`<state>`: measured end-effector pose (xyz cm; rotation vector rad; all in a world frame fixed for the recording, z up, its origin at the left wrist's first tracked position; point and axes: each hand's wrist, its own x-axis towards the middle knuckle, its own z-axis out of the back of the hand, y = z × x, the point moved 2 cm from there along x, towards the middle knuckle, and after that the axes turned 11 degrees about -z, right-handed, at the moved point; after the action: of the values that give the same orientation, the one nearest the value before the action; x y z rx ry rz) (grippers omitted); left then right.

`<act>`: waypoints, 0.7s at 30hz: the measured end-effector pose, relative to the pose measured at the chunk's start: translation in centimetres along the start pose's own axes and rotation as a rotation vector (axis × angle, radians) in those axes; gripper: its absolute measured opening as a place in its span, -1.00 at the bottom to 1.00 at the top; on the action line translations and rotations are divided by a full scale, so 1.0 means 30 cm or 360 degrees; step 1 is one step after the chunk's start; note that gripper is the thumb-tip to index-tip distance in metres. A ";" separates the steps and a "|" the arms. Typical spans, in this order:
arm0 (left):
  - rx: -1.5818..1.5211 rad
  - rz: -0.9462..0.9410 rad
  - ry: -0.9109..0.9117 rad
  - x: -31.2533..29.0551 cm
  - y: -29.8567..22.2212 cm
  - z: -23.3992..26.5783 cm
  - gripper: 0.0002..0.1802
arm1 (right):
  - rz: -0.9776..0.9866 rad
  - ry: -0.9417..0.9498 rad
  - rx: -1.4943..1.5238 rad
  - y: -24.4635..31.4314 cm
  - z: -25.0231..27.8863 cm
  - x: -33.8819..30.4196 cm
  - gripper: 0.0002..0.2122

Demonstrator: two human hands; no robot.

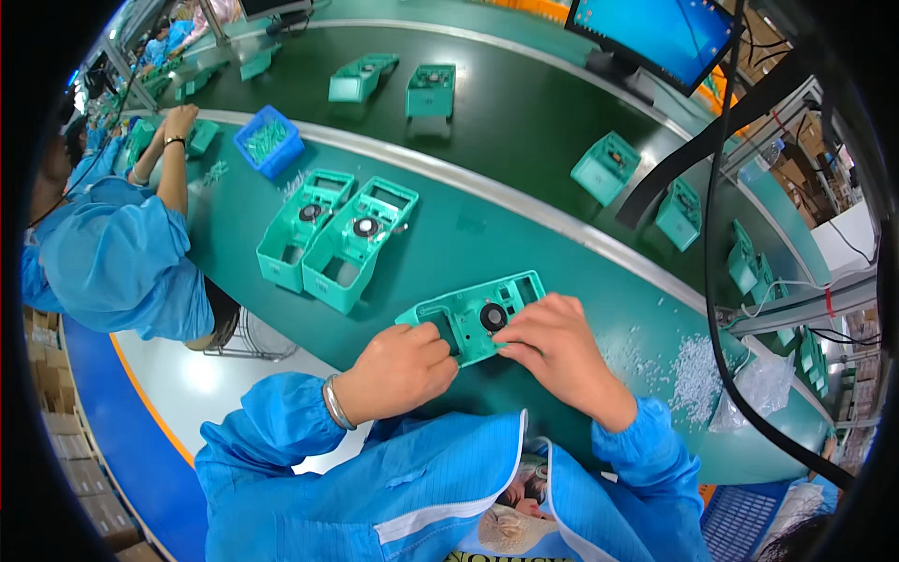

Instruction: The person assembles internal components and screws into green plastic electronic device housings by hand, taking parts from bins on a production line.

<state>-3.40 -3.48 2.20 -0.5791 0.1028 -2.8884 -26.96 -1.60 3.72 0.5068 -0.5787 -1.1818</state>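
Observation:
A green plastic housing [465, 303] lies tilted on the bench in front of me, its inside facing up. My left hand [401, 371] is closed on its near left edge. Inside the housing sits a round black part [493, 317], like a small speaker. Next to it my right hand [554, 348] is closed in a pinch, thumb and forefinger at the housing's near edge; whatever they hold is too small to make out. Two more green housings [345, 262] stand side by side farther left, each with a round part inside.
Small white pieces [695, 377] lie heaped at the right beside a clear plastic bag [755, 389]. A blue bin [269, 141] holds green pieces. Beyond a metal rail, a dark green conveyor [506, 122] carries several housings. A co-worker [117, 258] sits at left. A black cable [716, 253] hangs at right.

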 end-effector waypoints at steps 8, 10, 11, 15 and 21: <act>0.0304 0.0398 -0.0158 0.304 0.452 -0.049 -0.79 | -0.0103 -0.0034 -0.0053 0.043 0.187 -0.235 -0.79; 0.0308 0.0576 -0.0105 0.416 0.594 -0.105 -0.76 | -0.0233 -0.0100 -0.0065 0.044 0.194 -0.290 -0.77; 0.0314 0.0657 -0.0064 0.471 0.645 -0.144 -0.74 | -0.0218 -0.0125 -0.0070 0.032 0.195 -0.323 -0.77; 0.0329 0.0614 -0.0407 0.654 0.729 -0.249 -0.69 | -0.0508 -0.0393 -0.0150 -0.050 0.203 -0.470 -0.79; 0.1051 0.0907 -0.0327 0.519 1.106 -0.144 -0.59 | -0.0933 -0.0666 -0.0304 -0.171 0.271 -0.648 -0.83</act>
<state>-13.35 -38.97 0.54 -0.5825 -0.5908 -2.1138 -41.14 14.81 3.56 0.2659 -0.6851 -1.9083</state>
